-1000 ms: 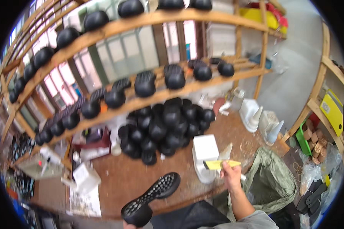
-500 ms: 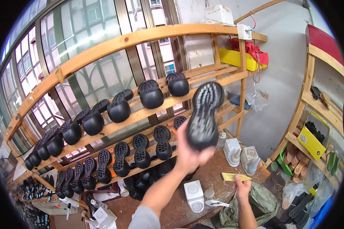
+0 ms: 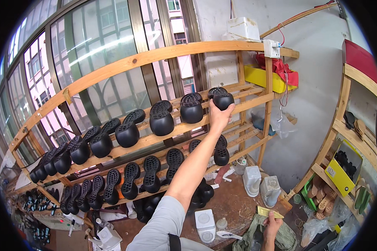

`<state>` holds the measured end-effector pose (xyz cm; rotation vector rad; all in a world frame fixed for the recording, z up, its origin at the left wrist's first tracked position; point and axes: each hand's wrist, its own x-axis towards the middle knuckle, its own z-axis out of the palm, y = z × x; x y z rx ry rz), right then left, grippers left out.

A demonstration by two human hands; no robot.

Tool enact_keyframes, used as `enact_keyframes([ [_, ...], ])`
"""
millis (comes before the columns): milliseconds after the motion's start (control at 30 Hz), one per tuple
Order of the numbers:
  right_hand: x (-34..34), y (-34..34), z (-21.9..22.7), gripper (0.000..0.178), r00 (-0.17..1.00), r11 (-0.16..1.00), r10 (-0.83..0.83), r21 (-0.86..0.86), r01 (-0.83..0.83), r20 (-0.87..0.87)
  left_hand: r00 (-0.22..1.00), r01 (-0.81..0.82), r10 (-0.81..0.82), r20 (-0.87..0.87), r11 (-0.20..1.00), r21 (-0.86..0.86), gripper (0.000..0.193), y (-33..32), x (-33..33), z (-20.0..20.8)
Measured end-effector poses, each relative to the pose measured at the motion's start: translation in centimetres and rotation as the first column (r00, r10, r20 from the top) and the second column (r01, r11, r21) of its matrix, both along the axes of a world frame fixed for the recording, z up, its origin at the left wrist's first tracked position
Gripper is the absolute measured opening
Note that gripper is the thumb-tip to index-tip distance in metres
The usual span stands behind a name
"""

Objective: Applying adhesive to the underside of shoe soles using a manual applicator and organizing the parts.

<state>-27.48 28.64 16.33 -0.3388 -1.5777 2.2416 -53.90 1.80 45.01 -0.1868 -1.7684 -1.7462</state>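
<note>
While the black shoe sole [image 3: 222,98] sits at the right end of the upper wooden rack [image 3: 255,101], beside its row, the left hand [image 3: 219,116] grips it from below, fingers curled round it; placing seems nearly done, release remaining; the right hand [image 3: 272,225] pinches a yellow brush [image 3: 269,212].

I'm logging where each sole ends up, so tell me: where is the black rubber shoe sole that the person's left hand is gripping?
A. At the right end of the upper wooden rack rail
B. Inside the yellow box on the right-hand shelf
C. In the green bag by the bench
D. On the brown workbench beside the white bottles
A: the left hand closes its grip on the black rubber shoe sole at the right end of the upper wooden rack rail, beside the other soles resting there.
</note>
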Motion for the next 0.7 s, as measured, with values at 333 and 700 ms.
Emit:
enact_keyframes([
  [333,-4.0,-3.9,-0.1,0.018,0.977,0.977,0.206,0.061,-0.202,-0.054,0.479,0.813,-0.863,-0.162,0.367,0.451,0.057,-0.5,21.4,-4.3],
  [700,-7.3,-7.9,-5.9,0.024,0.827,0.802,0.511,0.217,-0.557,0.233,0.208,0.895,-0.756,-0.621,0.403,-0.191,0.069,-7.9,40.9,-1.9],
])
